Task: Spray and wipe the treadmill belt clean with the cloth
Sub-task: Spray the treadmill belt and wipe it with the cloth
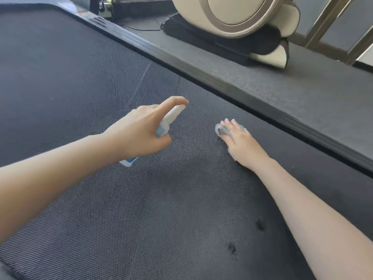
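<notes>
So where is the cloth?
Head view, right of centre: the cloth lies on the treadmill belt under the flat right hand, near the side rail, with the spray bottle in the left hand to its left.

Dark, fine-woven treadmill belt [101, 199], filling most of the view. Bordered along its right edge by a black side rail [201, 71]. Lying on the belt near that edge: a grey fluffy cloth [219, 129], mostly covered by the flat right hand [240, 142]. Two small dark spots [232, 248] toward the near end; a faint pale streak [141, 79] farther up.
</notes>
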